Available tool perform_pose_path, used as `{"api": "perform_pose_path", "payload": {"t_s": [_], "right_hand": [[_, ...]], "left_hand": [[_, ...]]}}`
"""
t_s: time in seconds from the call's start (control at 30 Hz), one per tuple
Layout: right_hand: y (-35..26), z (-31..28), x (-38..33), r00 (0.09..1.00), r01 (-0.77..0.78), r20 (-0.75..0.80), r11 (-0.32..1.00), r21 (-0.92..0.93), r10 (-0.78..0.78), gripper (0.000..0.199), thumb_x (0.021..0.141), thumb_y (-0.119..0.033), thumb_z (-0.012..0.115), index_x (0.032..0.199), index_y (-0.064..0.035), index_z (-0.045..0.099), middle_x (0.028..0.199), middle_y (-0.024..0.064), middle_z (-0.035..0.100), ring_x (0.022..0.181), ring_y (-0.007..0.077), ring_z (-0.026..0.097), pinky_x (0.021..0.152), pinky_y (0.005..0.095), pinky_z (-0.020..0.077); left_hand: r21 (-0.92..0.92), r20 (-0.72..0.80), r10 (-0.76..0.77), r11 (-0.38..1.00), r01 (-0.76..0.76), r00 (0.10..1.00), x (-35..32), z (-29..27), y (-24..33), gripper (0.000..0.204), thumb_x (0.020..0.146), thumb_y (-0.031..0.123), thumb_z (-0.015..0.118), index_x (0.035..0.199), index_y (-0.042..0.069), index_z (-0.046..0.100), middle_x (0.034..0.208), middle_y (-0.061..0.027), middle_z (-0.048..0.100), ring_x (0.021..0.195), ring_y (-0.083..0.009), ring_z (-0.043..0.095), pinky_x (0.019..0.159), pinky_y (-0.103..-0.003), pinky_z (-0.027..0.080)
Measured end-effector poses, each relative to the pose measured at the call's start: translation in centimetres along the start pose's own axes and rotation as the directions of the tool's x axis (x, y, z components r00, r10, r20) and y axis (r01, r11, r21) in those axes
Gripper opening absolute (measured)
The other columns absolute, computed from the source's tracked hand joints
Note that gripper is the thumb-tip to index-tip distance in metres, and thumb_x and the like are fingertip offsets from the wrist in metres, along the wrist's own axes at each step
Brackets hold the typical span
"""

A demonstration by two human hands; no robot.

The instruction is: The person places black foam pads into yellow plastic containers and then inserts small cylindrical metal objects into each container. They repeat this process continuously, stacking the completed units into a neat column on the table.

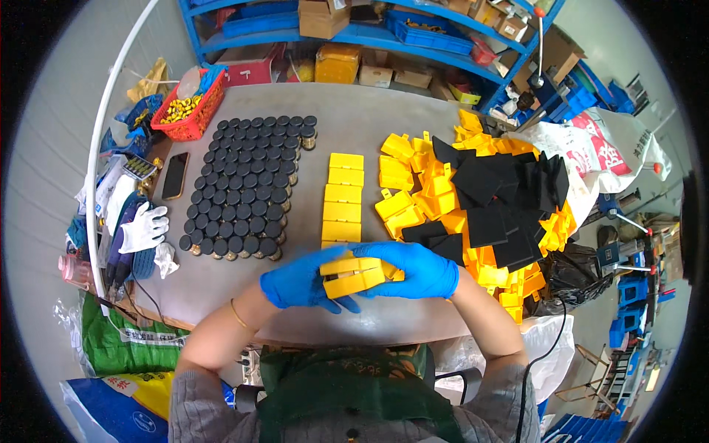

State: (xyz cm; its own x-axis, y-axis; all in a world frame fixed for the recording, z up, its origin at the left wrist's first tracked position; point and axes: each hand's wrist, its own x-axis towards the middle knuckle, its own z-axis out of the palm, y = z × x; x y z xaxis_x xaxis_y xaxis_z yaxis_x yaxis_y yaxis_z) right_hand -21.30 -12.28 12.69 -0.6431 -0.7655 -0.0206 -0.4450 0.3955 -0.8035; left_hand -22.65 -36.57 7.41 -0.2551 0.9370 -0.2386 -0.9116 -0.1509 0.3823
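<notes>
Both my hands wear blue gloves and meet over the table's near edge. My left hand (pixel 299 284) and my right hand (pixel 417 269) together grip a yellow plastic case (pixel 354 277), partly open with a dark slot showing. Just beyond it a row of closed yellow cases (pixel 344 198) runs away from me. To the right lies a heap of yellow cases (pixel 413 184) mixed with black foam squares (pixel 491 203).
A block of several small black-capped jars (pixel 247 184) covers the grey table (pixel 354 111) at left. A phone (pixel 175 176), a white glove (pixel 142 229) and a red basket (pixel 193 111) sit at the far left. Blue shelves (pixel 369 33) with boxes stand behind.
</notes>
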Motion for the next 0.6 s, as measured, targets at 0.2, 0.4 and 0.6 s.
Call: {"api": "perform_pose_path", "payload": {"t_s": [0.2, 0.4, 0.6], "right_hand": [[1.6, 0.4, 0.7, 0.989, 0.142, -0.034, 0.990, -0.022, -0.143, 0.060, 0.079, -0.027, 0.071, 0.130, -0.0092, 0.045, 0.131, 0.0138, 0.050, 0.118, 0.0308, 0.050, 0.098, 0.0382, 0.0406], [1.3, -0.8, 3.8, 0.994, 0.100, 0.068, 0.947, -0.305, -0.083, 0.059, 0.078, -0.041, 0.066, 0.124, -0.0080, 0.049, 0.117, 0.0137, 0.057, 0.102, 0.0325, 0.056, 0.086, 0.0405, 0.0454], [3.0, -1.1, 6.3, 0.997, 0.070, 0.059, 0.813, -0.577, -0.044, 0.052, 0.081, -0.043, 0.059, 0.121, -0.0095, 0.053, 0.107, 0.0124, 0.061, 0.096, 0.0340, 0.057, 0.075, 0.0422, 0.0449]], "left_hand": [[0.275, -0.315, 0.042, 0.960, 0.048, 0.948, 0.4, 0.6, -0.5, 0.044, 0.085, 0.036, 0.058, 0.118, 0.006, 0.053, 0.088, -0.0088, 0.063, 0.068, -0.0171, 0.061, 0.054, -0.028, 0.050], [0.471, -0.285, 0.158, 0.882, -0.006, 0.945, 1.4, -0.1, 0.8, 0.033, 0.081, 0.022, 0.066, 0.108, 0.006, 0.057, 0.079, -0.0052, 0.059, 0.063, -0.0129, 0.056, 0.051, -0.026, 0.043], [0.481, -0.360, 0.311, 0.870, -0.111, 0.880, 1.9, -0.7, 2.6, 0.039, 0.080, 0.022, 0.067, 0.114, 0.008, 0.053, 0.090, -0.0067, 0.058, 0.075, -0.0122, 0.057, 0.052, -0.026, 0.045]]}}
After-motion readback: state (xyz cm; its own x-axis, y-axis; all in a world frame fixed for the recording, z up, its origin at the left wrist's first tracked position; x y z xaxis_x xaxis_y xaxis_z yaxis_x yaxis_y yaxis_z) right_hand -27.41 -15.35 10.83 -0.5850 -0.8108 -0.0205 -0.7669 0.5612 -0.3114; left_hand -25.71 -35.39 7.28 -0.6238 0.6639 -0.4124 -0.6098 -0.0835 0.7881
